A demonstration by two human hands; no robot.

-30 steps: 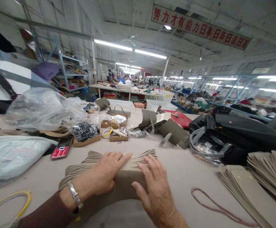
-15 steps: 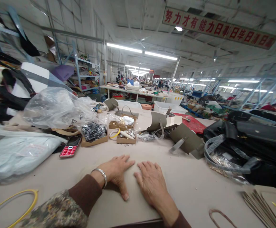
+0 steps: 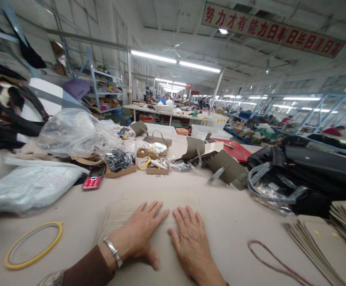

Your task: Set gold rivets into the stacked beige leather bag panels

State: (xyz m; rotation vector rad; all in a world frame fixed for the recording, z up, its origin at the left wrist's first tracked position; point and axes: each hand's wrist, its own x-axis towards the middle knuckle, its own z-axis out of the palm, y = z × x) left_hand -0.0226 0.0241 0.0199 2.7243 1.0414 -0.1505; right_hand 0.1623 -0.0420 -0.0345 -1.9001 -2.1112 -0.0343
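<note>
Both palms lie flat on a stack of thin beige sheets [image 3: 113, 216] at the front middle of the table. My left hand [image 3: 140, 230], with a silver bracelet at the wrist, rests on the stack with its fingers spread and the thumb out to the side. Beside it, a small gap away, my right hand [image 3: 189, 238] presses on the same stack, fingers stretched forward. Neither hand holds anything. Part of the stack is hidden under the hands and forearms.
A yellow-edged tape roll [image 3: 34, 245] lies at the left, a red-keyed phone [image 3: 94, 178] behind it. Small boxes of parts [image 3: 157, 171] stand ahead. Black bags [image 3: 318, 178], a brown cord loop [image 3: 268, 254] and stacked beige pieces [image 3: 324, 246] are on the right.
The view has tilted down a little, so more of the beige stack and of the yellow tape roll shows. My hands stay flat in nearly the same place.
</note>
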